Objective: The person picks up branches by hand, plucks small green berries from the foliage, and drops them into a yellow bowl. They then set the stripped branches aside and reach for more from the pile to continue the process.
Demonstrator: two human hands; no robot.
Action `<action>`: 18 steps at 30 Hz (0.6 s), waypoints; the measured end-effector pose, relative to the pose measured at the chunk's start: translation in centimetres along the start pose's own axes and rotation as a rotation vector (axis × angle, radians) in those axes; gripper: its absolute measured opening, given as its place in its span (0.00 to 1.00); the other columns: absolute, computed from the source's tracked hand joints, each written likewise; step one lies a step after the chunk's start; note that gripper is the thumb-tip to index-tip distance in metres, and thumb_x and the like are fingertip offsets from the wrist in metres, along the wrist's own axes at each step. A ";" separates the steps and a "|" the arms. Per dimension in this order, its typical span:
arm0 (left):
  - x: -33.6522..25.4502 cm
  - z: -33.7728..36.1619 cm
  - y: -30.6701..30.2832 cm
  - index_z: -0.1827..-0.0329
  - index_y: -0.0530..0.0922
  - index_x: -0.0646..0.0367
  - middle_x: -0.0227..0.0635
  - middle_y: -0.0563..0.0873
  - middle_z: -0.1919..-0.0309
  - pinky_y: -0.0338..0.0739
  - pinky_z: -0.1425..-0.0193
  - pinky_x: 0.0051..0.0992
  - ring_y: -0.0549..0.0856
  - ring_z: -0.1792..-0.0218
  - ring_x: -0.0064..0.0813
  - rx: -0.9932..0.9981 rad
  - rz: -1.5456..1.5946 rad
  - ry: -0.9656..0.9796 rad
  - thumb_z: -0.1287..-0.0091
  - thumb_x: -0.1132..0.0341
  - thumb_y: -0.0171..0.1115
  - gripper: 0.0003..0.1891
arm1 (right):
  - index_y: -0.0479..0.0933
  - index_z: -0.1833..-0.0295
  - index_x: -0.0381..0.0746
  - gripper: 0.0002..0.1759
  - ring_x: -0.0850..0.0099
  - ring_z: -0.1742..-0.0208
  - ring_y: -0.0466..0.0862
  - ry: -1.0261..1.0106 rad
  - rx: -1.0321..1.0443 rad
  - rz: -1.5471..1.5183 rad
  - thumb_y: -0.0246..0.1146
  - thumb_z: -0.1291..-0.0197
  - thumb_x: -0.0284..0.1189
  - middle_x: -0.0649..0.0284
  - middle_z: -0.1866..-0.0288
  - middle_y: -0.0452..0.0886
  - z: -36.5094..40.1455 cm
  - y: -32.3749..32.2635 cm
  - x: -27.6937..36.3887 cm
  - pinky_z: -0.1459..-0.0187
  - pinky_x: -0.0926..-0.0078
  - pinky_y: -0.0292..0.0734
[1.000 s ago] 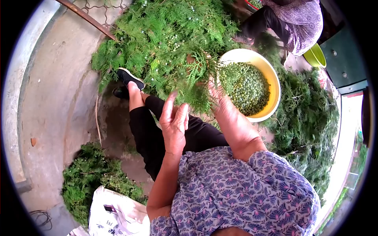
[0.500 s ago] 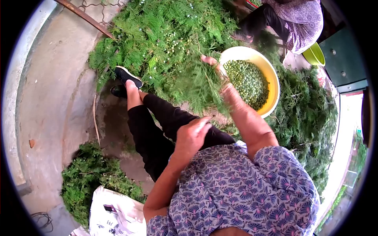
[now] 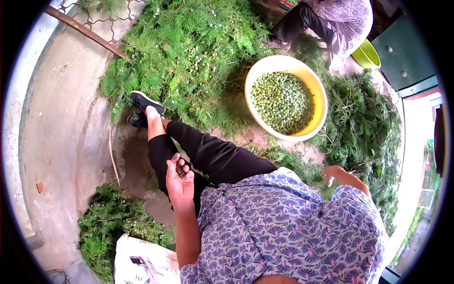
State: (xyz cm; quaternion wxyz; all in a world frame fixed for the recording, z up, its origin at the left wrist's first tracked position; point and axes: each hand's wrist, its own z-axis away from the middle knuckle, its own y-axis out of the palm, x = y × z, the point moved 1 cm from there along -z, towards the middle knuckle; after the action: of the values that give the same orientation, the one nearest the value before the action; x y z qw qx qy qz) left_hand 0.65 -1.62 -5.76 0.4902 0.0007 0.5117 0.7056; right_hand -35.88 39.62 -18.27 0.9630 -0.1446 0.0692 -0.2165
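My left hand [image 3: 179, 182] is raised over my dark trousers [image 3: 222, 156], palm up with its fingers curled in; something small and dark shows between the fingertips, too small to name. On the right side, my right hand [image 3: 334, 175] is beside my patterned shirt, over the green sprigs at the pile's edge, its fingers pointing down and apart, holding nothing that I can make out. Ahead of me stands a yellow tub [image 3: 320, 102] with a pale rim, partly filled with small green berries [image 3: 283, 102]. Leafy cut branches [image 3: 189, 61] lie heaped left of the tub.
More branches [image 3: 364, 123] are piled at the right, and a smaller heap [image 3: 111, 227] lies at lower left beside a white sack [image 3: 144, 258]. Another person [image 3: 340, 21] sits at upper right near a green basin [image 3: 365, 54]. A rusty bar [image 3: 85, 31] crosses the upper left.
My right hand has moved back from beside the tub to my right side, and the sprig it held there is gone from it. My left hand has moved left and turned palm up.
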 end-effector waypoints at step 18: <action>8.8 1.7 12.6 0.53 0.74 0.63 0.42 0.77 0.55 0.72 0.52 0.29 0.76 0.54 0.39 0.616 -1.406 0.851 0.42 0.65 0.61 0.17 | 0.66 0.52 0.35 0.16 0.72 0.63 0.78 -0.902 -1.069 -1.011 0.57 0.42 0.32 0.58 0.65 0.76 10.5 -22.3 24.2 0.59 0.75 0.75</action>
State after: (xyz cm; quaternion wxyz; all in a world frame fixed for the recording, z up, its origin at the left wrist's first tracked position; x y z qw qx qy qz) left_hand -11.74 5.79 -0.25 0.5571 -0.4456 0.7006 0.0110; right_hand -20.96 12.36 -3.12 0.4894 -0.6639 -0.2997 -0.4795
